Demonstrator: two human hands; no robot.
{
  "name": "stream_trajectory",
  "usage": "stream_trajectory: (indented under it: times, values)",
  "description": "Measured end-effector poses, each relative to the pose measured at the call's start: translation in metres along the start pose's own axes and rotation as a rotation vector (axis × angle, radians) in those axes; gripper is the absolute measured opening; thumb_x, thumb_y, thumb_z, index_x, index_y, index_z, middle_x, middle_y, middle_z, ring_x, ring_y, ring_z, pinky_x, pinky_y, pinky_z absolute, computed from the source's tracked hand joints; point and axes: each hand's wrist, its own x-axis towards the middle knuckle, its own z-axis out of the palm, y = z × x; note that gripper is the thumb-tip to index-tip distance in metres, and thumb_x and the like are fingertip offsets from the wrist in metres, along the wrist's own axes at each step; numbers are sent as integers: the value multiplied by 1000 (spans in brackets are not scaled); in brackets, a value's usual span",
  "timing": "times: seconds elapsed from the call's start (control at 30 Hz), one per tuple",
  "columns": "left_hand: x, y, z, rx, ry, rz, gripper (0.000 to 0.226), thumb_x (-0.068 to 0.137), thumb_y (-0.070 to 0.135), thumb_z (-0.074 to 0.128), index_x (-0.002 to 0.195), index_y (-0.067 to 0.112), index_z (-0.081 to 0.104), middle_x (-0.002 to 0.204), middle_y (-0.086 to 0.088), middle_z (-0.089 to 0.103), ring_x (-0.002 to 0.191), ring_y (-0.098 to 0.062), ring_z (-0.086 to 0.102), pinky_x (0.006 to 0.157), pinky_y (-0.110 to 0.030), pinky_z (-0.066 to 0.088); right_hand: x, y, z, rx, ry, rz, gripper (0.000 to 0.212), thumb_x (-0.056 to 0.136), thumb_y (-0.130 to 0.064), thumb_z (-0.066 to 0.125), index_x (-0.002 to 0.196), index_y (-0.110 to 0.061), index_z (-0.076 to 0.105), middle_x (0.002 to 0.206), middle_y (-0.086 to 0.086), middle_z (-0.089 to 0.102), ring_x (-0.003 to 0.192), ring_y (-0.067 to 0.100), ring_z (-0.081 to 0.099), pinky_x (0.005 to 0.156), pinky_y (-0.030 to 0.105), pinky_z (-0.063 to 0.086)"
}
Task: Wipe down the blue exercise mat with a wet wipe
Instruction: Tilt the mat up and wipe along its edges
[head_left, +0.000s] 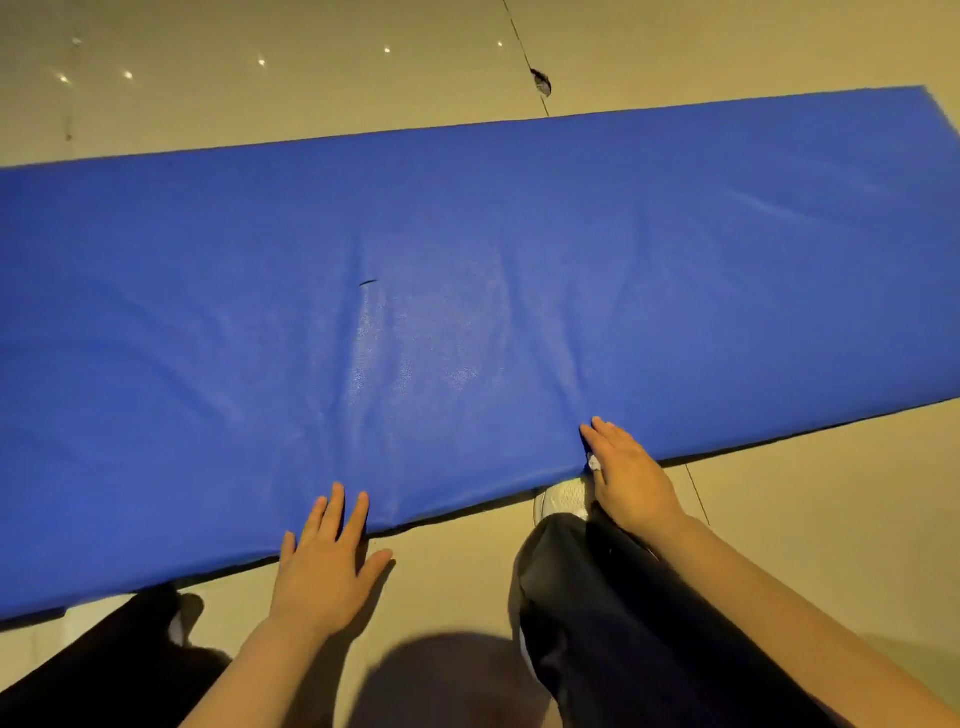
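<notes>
The blue exercise mat (467, 291) lies flat across the beige floor, wrinkled in the middle with a small dark mark. My left hand (324, 561) rests flat with fingers spread on the mat's near edge, holding nothing. My right hand (626, 475) presses palm-down on the near edge further right. A small bit of white wet wipe (594, 461) peeks out from under its thumb side; most of the wipe is hidden beneath the palm.
My right knee in dark trousers (597, 597) and a white shoe (563, 496) sit against the mat's near edge. My other leg (114, 665) is at the lower left. A floor seam with a dark chip (541, 83) runs behind the mat.
</notes>
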Motion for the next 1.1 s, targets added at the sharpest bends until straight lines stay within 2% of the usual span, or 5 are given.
stream_trajectory:
  times: [0.13, 0.4, 0.6, 0.93, 1.1]
  values:
    - [-52, -3, -31, 30, 57, 111, 64, 101, 54, 34, 156, 33, 7, 164, 5, 7, 149, -16, 17, 116, -39, 25, -38, -23, -40, -50, -131, -23, 35, 103, -20, 44, 138, -17, 50, 141, 6, 52, 124, 26, 51, 101, 35, 44]
    - [-171, 16, -136, -258, 448, 237, 44, 100, 48, 45, 141, 33, 44, 136, 10, 56, 121, -14, 54, 91, -34, 48, -133, -74, -126, -154, 7, -169, 40, 104, -15, 37, 143, -22, 43, 141, 5, 53, 121, 29, 52, 89, 36, 44]
    - [-255, -11, -184, -180, 611, 262, 39, 96, 50, 49, 132, 36, 53, 122, 13, 63, 111, -14, 58, 87, -34, 50, -197, -96, -209, -104, 236, -189, 39, 102, -12, 36, 137, -22, 50, 131, 9, 59, 115, 31, 55, 92, 42, 47]
    - [-323, -18, -190, -66, 655, 238, 41, 95, 55, 50, 131, 38, 53, 120, 14, 64, 112, -14, 58, 91, -36, 50, -261, -134, -253, -28, 359, -327, 28, 103, -19, 43, 125, -22, 60, 105, -1, 63, 103, 20, 55, 78, 29, 37]
    - [-297, -37, -210, -131, 633, 196, 41, 94, 55, 51, 132, 37, 52, 119, 14, 64, 113, -14, 58, 92, -37, 50, -223, -136, -244, -98, 296, -300, 30, 103, -23, 42, 130, -20, 57, 125, 8, 62, 113, 28, 56, 90, 38, 46]
